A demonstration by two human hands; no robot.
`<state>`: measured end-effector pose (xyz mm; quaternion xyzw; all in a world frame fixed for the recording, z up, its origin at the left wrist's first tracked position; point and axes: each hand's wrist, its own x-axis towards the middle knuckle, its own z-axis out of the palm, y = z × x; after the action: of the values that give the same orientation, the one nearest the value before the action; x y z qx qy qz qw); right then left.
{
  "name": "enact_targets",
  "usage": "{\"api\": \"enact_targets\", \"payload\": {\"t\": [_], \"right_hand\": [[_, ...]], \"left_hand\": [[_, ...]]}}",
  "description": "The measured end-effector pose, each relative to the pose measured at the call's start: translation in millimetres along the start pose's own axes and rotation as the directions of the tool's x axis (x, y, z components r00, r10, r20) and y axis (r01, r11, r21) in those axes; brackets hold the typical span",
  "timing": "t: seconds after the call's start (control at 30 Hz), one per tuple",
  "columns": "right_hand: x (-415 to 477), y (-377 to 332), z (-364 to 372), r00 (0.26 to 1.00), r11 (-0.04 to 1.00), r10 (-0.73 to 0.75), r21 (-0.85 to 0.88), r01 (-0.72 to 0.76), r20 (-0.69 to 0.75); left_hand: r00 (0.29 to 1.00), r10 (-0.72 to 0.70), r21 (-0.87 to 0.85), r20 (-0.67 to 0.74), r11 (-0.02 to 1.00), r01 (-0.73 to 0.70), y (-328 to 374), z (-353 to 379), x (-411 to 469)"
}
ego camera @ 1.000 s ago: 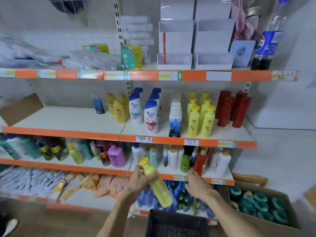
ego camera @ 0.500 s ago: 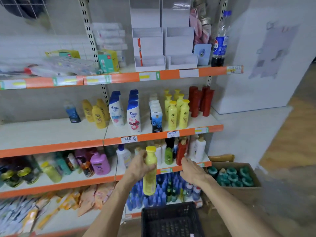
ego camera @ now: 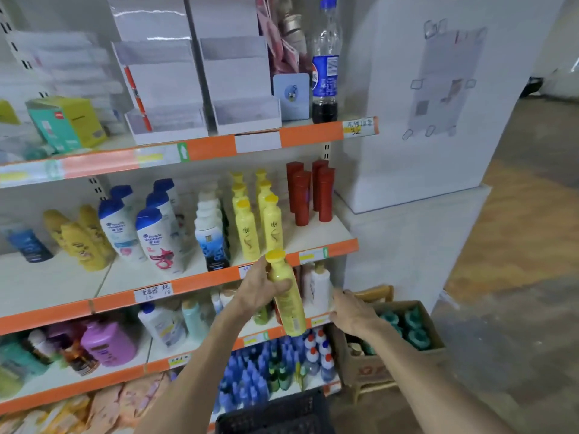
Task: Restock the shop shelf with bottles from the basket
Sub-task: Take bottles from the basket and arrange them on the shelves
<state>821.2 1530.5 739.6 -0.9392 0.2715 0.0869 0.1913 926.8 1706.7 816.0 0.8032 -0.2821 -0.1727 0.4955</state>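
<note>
Cardboard box (ego camera: 416, 361) holds teal-capped bottles (ego camera: 410, 324); left hand (ego camera: 261, 289) grips yellow bottle (ego camera: 288, 299).

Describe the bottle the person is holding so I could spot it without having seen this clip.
Find the middle shelf with the orange edge and its two rows of yellow bottles. Just below and in front, the left hand grips the held yellow bottle. It alone is off the shelf, tilted, its back label showing.

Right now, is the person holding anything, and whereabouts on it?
The left hand holds a yellow bottle, its grip wrapped around the upper body just below the yellow cap. The right hand is open and holds nothing.
</note>
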Motion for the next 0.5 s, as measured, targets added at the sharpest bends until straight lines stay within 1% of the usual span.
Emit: {"api": "enact_targets", "payload": {"t": [0.07, 0.17, 0.23, 0.3, 0.37, 0.43, 0.5], "right_hand": [[25.9, 21.2, -8.2, 1.000, 1.000, -0.008, -0.006, 0.008, 0.011], [62.2, 43.9, -16.9, 0.999, 0.999, -0.026, -0.020, 0.027, 0.045], [80.0, 51.5, -17.6, 0.996, 0.998, -0.052, -0.018, 0.054, 0.079], [94.2, 56.0, -15.7, 0.990, 0.996, -0.090, -0.015, 0.092, 0.106], [107.2, 58.5, -14.5, 0.986, 0.993, -0.117, -0.012, 0.120, 0.119], [118.2, 60.4, -12.9, 0.982, 0.990, -0.137, -0.014, 0.140, 0.132], [125.8, 62.6, -11.3, 0.976, 0.988, -0.149, -0.021, 0.154, 0.158]], "left_hand": [[0.998, -0.045, -0.056, -0.048, 0.998, 0.043, 8.9, 20.4, 25.5], [0.990, -0.088, -0.176, -0.110, 0.982, 0.068, 16.6, 43.4, 54.5], [0.981, -0.149, -0.256, -0.123, 0.960, 0.114, 17.2, 51.5, 66.4], [0.977, -0.179, -0.306, -0.119, 0.942, 0.135, 17.9, 54.6, 75.4], [0.986, -0.147, -0.277, -0.079, 0.953, 0.119, 22.1, 54.0, 83.7], [0.996, -0.081, -0.146, -0.023, 0.986, 0.077, 26.6, 52.5, 93.0], [0.998, -0.055, -0.047, -0.004, 0.997, 0.055, 27.3, 51.0, 103.0]]}}
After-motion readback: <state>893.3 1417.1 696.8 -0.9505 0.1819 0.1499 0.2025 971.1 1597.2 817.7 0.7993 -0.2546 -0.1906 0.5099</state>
